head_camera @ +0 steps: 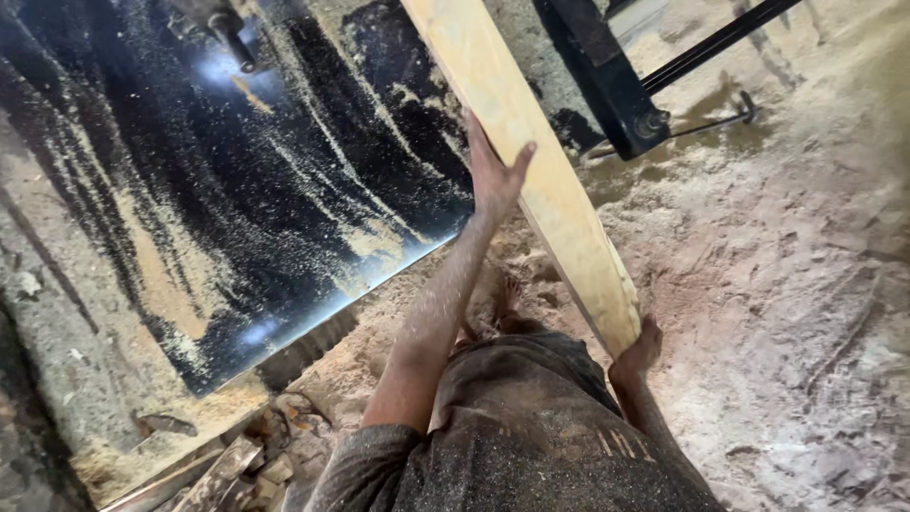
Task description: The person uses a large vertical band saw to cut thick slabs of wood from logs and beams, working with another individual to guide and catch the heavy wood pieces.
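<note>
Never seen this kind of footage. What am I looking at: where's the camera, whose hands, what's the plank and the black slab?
There is one picture, from a camera worn on a person's head, looking down past their chest and dusty shirt. No robot is involved; the hands are the person's own.

The left hand lies flat and open against the side of a long pale wooden plank. The right hand grips the plank's near end from below. The plank runs away from the person, up toward the top of the picture.

The black slab to the left is a flat, shiny machine table streaked with sawdust. At its far edge a dark metal part pokes into view; I cannot tell what it is. Beyond the plank stands a black metal frame. The floor is covered in sawdust, and wood offcuts lie at the lower left.
</note>
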